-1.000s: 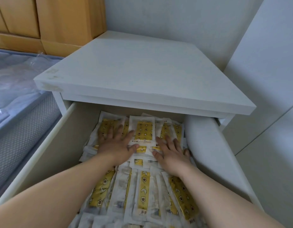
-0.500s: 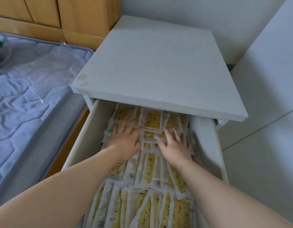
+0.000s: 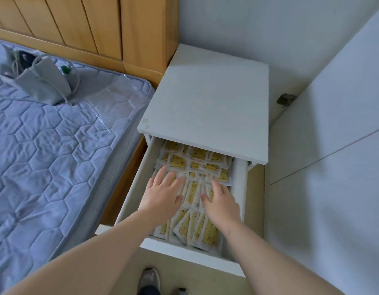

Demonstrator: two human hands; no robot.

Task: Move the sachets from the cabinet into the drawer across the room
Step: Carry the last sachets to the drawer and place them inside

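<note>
Head view: left hand [image 3: 163, 193] & right hand [image 3: 221, 202] lie palm-down on the sachets [image 3: 178, 162], fingers straight and spread. Nothing is pinched or curled round, so both hands are apart and flat; they look to be touching the top layer.

Handling, my guess: sachets are v. light, thin and floppy, w/ slick film that slides packet over packet. One alone is best pinched at a sealed white edge. A bunch is better scooped from both sides, else they fan out and slip. Not fragile, but they'll crease.

Looks: white-bordered packets w/ a yellow panel dotted in dark marks, print too small to read. Lots of them overlap in loose rows and fill the open drawer [image 3: 132, 189] front to back.

Drawer juts from a white nightstand [image 3: 207, 99], w/ a quilted blue mattress [image 3: 56, 150] just beside it on the left and a grey bag [image 3: 43, 85] on that.
</note>
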